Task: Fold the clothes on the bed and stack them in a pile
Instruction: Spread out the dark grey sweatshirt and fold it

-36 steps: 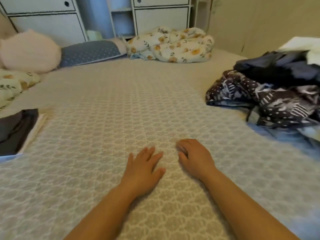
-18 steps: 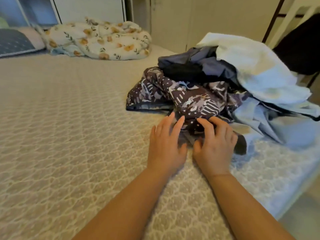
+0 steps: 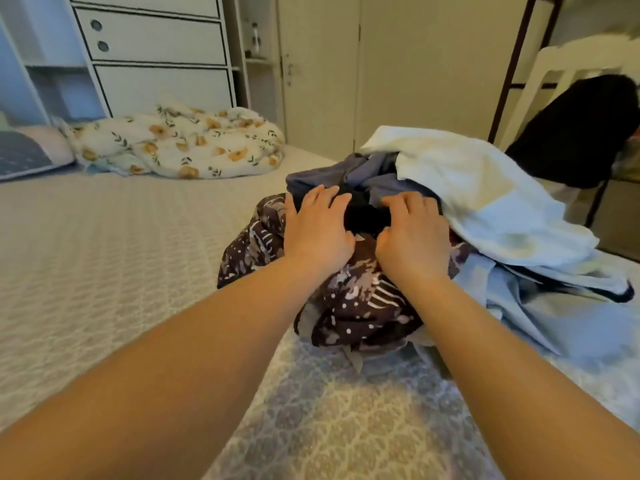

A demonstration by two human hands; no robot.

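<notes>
A loose pile of clothes lies at the right side of the bed [image 3: 104, 254]. In it are a dark purple patterned garment [image 3: 353, 299], a black garment [image 3: 363, 216], a blue-grey one [image 3: 367, 171], a white cloth [image 3: 485, 195] on top and a pale blue piece [image 3: 554, 317]. My left hand [image 3: 318, 230] and my right hand [image 3: 412, 233] both reach over the patterned garment and grip the black garment from either side, with fingers curled over it. Most of the black garment is hidden under the other clothes.
A floral blanket [image 3: 180, 147] is bunched at the far end of the bed, next to a grey pillow [image 3: 20, 154]. White drawers [image 3: 152, 46] stand behind. A white chair [image 3: 554, 71] with dark cloth [image 3: 581, 129] stands right of the bed.
My view has swung right toward the pile. Both hands left the bare bedspread, passed the patterned garment and moved farther up the pile onto the black garment.
</notes>
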